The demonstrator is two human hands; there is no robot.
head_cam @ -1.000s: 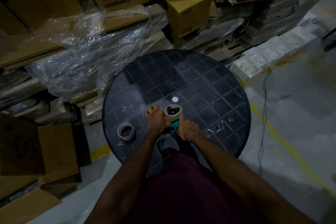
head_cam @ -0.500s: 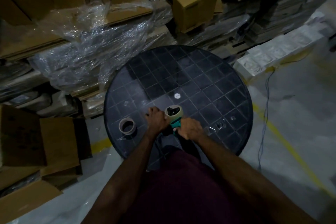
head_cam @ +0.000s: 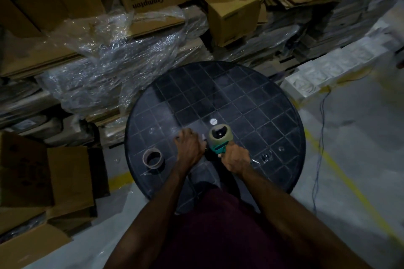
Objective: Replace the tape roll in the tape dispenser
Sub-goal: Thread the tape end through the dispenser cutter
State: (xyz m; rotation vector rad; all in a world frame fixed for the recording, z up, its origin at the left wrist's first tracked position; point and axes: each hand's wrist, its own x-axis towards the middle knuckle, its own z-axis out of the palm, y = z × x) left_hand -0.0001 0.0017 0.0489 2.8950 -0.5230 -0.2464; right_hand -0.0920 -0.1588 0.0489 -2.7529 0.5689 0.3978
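Note:
A teal tape dispenser point(head_cam: 218, 148) with a pale tape roll point(head_cam: 219, 136) mounted on it is held just above the round dark table point(head_cam: 273, 116). My right hand point(head_cam: 236, 158) grips the dispenser's handle from the near side. Just left of the roll, my left hand point(head_cam: 190, 148) has its fingers curled. A short pale strip of tape point(head_cam: 203, 137) shows between those fingers and the roll. An empty brown tape core point(head_cam: 153, 158) lies flat on the table's left part, apart from both hands.
Plastic-wrapped flat cardboard point(head_cam: 113, 67) and stacked cartons point(head_cam: 234, 13) crowd the table's far side. Open cardboard boxes point(head_cam: 67, 179) stand on the floor at the left. A thin cable point(head_cam: 320, 137) and a yellow floor line point(head_cam: 341, 172) run along the right.
My left hand has drawn a little to the left, off the roll, leaving a small gap with a tape strip in it. The right hand keeps its hold on the dispenser.

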